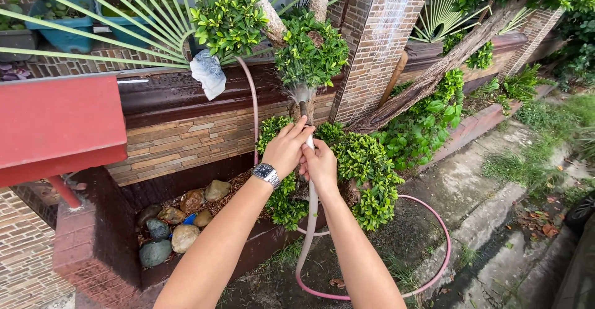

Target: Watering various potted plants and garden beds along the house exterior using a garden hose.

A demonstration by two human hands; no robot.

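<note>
Place: a home's front garden beside a paved path.
Walls: a brick pillar (pixel 378 42) and a low brick planter wall (pixel 186 138).
Plants: trimmed green shrubs (pixel 365 166), palm fronds (pixel 93 21), potted plants (pixel 56 17) on a ledge.
Ground: river stones (pixel 173 222) in a bed, wet concrete path (pixel 483 197) with grass at its edges.
Gear: a pink garden hose (pixel 434 222) looped across the path.

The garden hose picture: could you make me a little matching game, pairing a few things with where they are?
Things:
1. hose
2. wristwatch
3. stones
4. plastic bag

Places:
A. hanging under a leafy clump
B. in the brick planter bed
C. looping over the wet pavement
D. on the left hand's wrist

Pairs: 1-C, 2-D, 3-B, 4-A
</note>
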